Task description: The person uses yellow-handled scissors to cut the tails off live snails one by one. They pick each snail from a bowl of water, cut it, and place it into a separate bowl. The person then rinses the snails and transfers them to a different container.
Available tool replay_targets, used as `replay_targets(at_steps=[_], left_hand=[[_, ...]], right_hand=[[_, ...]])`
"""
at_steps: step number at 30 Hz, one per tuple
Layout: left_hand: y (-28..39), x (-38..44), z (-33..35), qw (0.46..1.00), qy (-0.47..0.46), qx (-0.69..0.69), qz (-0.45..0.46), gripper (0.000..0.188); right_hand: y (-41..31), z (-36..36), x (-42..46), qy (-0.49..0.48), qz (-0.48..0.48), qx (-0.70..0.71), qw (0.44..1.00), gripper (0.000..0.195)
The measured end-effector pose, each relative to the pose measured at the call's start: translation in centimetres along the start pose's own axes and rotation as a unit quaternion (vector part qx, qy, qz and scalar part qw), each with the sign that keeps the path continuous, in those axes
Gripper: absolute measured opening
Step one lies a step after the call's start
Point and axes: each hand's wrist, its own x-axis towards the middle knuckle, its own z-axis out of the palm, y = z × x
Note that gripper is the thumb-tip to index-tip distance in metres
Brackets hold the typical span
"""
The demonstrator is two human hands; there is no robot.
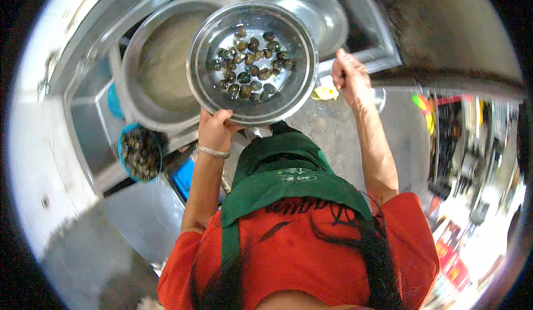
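Note:
My left hand [216, 129] grips the near rim of a round stainless-steel basin [252, 112], thumb over the edge. Inside it, dark wet snails [250, 58] lie scattered over the shiny bottom. The basin is held above the sink edge, partly covering two other bowls. To the right of the basin and apart from it, my right hand [352, 77] is raised with the fingers curled in. I see nothing in that hand, though it is slightly blurred.
Behind the held basin are a large metal basin [166, 68] of murky liquid and a metal bowl [320, 14]. A turquoise basket [120, 145] of dark snails stands at left, beside a metal surface [141, 214]. Blurred shelves [462, 152] line the right. Something yellow [325, 92] lies near my right hand.

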Motion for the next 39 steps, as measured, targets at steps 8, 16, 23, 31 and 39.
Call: replay_targets(at_steps=[8,16,23,31,39], left_hand=[[-9.3,-0.5,10.7,0.955,-0.222,0.145,-0.132,0.051],[-26.9,-2.7,25.6,0.881,-0.255,0.221,-0.331,0.038],[-39.5,-4.3,41.8,0.879,-0.332,0.177,-0.295,0.051],[-49.0,5.1,64.2,0.874,-0.391,0.268,-0.106,0.069],[-64.3,22.1,80.3,0.848,-0.211,0.426,0.235,0.076]], right_hand=[[0.9,-13.6,-13.4,0.075,0.178,-0.212,0.958,0.041],[5.1,-31.6,-26.4,0.343,0.157,-0.054,0.924,0.021],[6.6,-46.1,-33.0,0.503,0.127,0.075,0.852,0.018],[7.5,-60.7,-32.4,0.597,0.134,0.146,0.777,0.02],[6.0,-73.8,-30.8,0.624,0.09,0.235,0.74,0.022]])
